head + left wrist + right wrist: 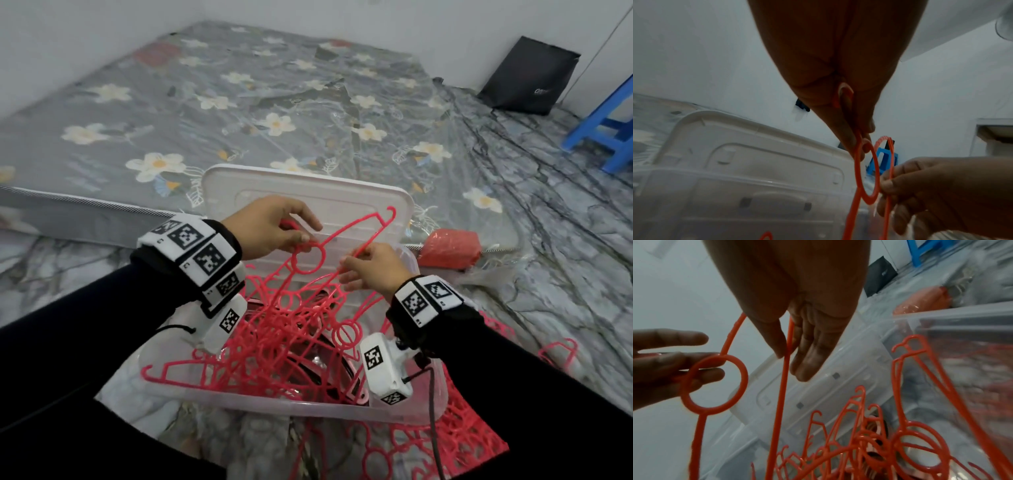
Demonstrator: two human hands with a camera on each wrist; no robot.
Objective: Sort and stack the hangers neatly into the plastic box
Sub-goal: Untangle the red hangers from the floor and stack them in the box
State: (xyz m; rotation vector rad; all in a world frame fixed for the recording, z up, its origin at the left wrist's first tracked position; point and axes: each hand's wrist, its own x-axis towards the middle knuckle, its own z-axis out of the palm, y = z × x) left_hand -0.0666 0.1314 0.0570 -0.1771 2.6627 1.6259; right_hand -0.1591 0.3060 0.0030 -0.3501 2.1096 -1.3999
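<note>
One pink-red plastic hanger (pixel 356 224) is lifted over the clear plastic box (pixel 274 407), where a tangled pile of the same hangers (pixel 284 342) lies. My left hand (pixel 305 234) pinches this hanger by its hook, just above its ring. My right hand (pixel 349 265) pinches its thin lower bar. In the left wrist view the left hand (pixel 861 139) holds the hook, with the ring (pixel 876 170) below it. In the right wrist view the bar (pixel 779 402) runs between the thumb and fingers of the right hand (pixel 789 360). The lower end of the hanger reaches into the pile.
The box's white lid (pixel 239 192) leans upright behind it against a flowered mattress (pixel 205 102). More pink hangers (pixel 462 445) lie on the floor at front right. A red wrapped bundle (pixel 448 248), a blue stool (pixel 609 130) and a black bag (pixel 531 75) stand further right.
</note>
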